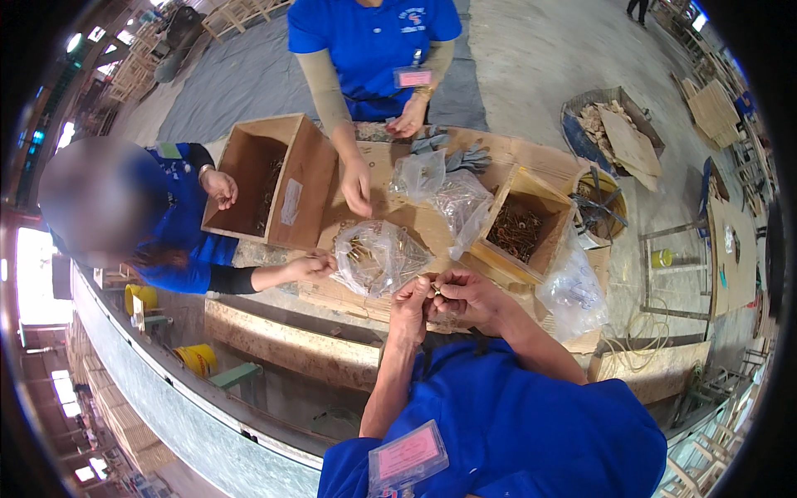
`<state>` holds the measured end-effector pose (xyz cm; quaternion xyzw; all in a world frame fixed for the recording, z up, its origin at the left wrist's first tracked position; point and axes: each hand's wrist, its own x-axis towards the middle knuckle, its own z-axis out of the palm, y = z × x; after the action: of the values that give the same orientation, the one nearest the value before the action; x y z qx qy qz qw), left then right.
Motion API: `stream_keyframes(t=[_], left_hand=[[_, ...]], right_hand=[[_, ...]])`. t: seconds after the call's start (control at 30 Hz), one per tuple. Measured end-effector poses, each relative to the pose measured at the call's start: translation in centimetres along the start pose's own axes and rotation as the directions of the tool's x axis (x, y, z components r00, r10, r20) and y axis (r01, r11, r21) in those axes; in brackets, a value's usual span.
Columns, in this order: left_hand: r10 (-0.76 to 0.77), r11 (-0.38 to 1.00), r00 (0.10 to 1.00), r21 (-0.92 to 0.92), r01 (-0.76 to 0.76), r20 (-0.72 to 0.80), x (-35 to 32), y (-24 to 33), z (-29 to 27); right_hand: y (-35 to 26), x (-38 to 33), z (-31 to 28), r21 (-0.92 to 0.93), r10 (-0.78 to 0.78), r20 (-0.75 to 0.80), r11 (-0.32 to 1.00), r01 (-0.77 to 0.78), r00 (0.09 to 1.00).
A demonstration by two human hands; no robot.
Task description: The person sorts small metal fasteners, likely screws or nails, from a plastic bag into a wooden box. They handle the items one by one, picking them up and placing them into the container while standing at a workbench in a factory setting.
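Observation:
My left hand [410, 297] and my right hand [465, 292] meet just above the near edge of the wooden table [531, 158], fingers pinched together on a small brass-coloured metal fitting [435, 288]. Directly beyond them lies an open clear plastic bag [378, 256] of similar small metal parts. To the right stands an open cardboard box [525, 224] holding several dark screws or hooks.
A person in blue opposite reaches a hand [357, 187] down to the table; another person on the left holds a big empty cardboard box [270, 178] and reaches a hand [309, 266] toward the bag. More clear bags [457, 199], grey gloves [465, 153], a yellow bucket [599, 207].

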<state>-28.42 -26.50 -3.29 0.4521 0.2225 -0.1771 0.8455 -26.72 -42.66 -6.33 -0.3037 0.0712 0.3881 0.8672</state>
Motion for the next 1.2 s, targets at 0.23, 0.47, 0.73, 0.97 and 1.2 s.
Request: stream_keyframes(t=[0.23, 0.47, 0.73, 0.97, 1.2], left_hand=[[0.387, 0.857, 0.893, -0.269, -0.440, -0.230, 1.3, 0.9, -4.7], [0.396, 0.911, 0.868, 0.010, -0.412, -0.301, 2.7, 2.0, -12.8], [0.289, 0.927, 0.868, 0.343, -0.150, -0.403, 4.0, 1.8, -12.6], [0.371, 0.926, 0.808, 0.247, -0.286, -0.457, 3.9, 1.8, -11.6], [0.379, 0.914, 0.747, 0.347, -0.211, -0.546, 4.5, 0.9, -13.5]], right_hand=[[1.1, 0.6, -0.4, -0.066, 0.037, -0.202, 0.996, -0.052, 0.979], [1.0, 0.0, 0.1, -0.147, 0.113, -0.181, 0.979, -0.140, 0.977], [1.1, 0.1, 0.0, -0.065, 0.141, -0.327, 0.983, -0.171, 0.934], [0.8, -1.0, 0.5, -0.137, 0.081, -0.181, 0.985, -0.107, 0.980], [1.1, -1.0, 0.1, -0.256, 0.193, -0.142, 0.940, -0.224, 0.971]])
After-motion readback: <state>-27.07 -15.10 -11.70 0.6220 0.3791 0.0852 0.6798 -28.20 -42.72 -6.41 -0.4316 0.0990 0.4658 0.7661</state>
